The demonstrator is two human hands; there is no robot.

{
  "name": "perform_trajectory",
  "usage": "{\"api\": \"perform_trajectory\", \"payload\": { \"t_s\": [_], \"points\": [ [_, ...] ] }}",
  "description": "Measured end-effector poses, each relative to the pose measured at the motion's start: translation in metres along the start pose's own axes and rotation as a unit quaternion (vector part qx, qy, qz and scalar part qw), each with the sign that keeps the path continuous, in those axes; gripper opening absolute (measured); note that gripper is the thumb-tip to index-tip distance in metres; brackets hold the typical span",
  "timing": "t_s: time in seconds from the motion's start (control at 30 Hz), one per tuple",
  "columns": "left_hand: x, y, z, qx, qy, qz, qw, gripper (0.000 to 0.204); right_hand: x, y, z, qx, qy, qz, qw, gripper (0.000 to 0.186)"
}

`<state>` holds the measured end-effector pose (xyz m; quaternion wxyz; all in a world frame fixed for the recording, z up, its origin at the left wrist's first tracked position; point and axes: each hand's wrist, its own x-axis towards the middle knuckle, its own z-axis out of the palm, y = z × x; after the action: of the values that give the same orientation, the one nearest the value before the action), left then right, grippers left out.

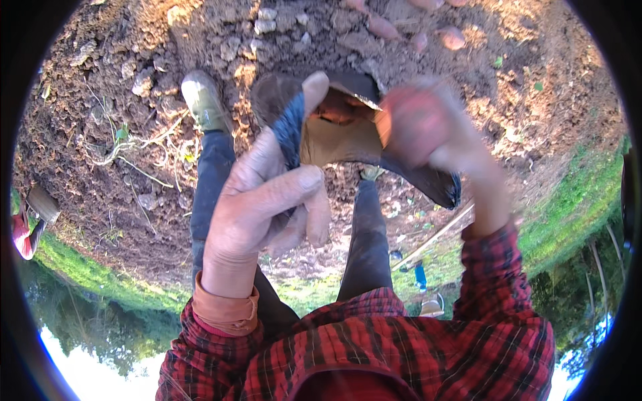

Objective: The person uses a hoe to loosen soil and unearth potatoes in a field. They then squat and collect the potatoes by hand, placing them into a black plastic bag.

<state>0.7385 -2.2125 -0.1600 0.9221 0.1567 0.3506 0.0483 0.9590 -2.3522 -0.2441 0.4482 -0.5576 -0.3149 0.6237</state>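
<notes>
While gripped by both hands, sack (338, 137)

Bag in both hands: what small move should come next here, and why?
Probably lower the right hand so the reddish root it grips drops into the bag. The left hand pinches the bag's rim and keeps its mouth open, something reddish already lies inside, and the right hand is blurred just at the opening. More roots lie on the soil.
</notes>
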Motion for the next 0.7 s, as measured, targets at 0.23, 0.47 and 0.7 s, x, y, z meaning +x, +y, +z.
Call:
{"api": "perform_trajectory", "payload": {
  "t_s": [0.23,0.47,0.7],
  "points": [
    [0.005,0.026,-0.006,0.014,-0.004,-0.072,0.997,0.058,0.069,-0.023,0.037,0.054,0.171,0.108,0.978,0.034],
    [0.006,0.046,-0.015,0.006,-0.007,-0.139,0.990,0.058,0.279,0.105,-0.042,-0.621,0.206,0.032,0.756,0.055],
    [0.002,0.066,-0.034,-0.020,0.047,-0.127,0.991,0.057,0.305,0.115,-0.011,-0.700,0.264,0.108,0.655,0.069]
  ]
}}
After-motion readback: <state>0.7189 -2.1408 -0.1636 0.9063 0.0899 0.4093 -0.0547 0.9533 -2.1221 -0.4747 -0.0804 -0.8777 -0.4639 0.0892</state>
